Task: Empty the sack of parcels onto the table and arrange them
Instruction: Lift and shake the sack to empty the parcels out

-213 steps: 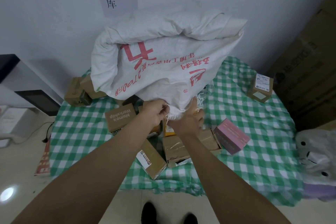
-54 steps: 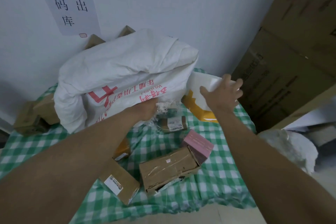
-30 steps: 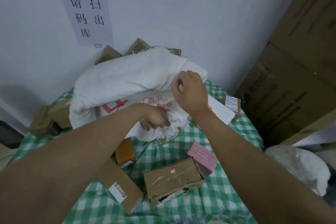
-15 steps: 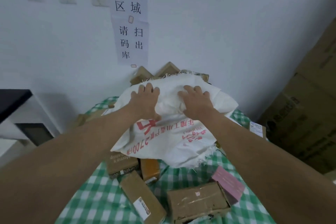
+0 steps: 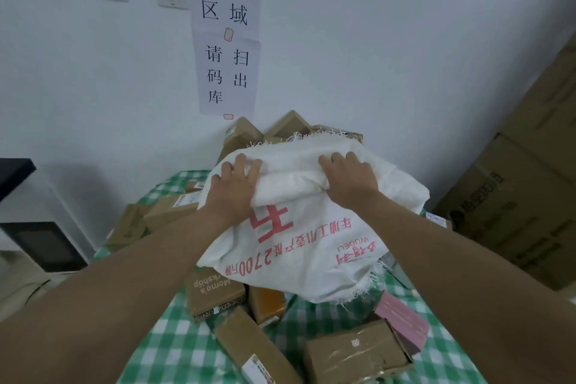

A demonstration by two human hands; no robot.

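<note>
Sack (image 5: 311, 227): white, red print — we see it draped over parcels (image 5: 215, 293) on the worktop (image 5: 174, 343).
Left hand (image 5: 233, 187): fingers curled, gripping the sack's fold at 11 o'clock.
Right hand (image 5: 349, 181): fingers bunching the fold at 1 o'clock.

Sack (image 5: 311, 246): matt white woven cloth, frayed edges. Parcels (image 5: 355, 352): matt brown cardboard, glossy tape. Worktop (image 5: 174, 349): checked green-white cloth cover.

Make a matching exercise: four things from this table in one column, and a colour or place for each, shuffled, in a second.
Things:
1. sack
2. pink box
3. Momo's Workshop box
4. paper sign

Descriptions:
A. on the wall
B. white with red print, gripped by the left hand and right hand
C. brown, under the sack's near left edge
D. near right, on the checked cloth

Pairs: 1-B, 2-D, 3-C, 4-A
</note>
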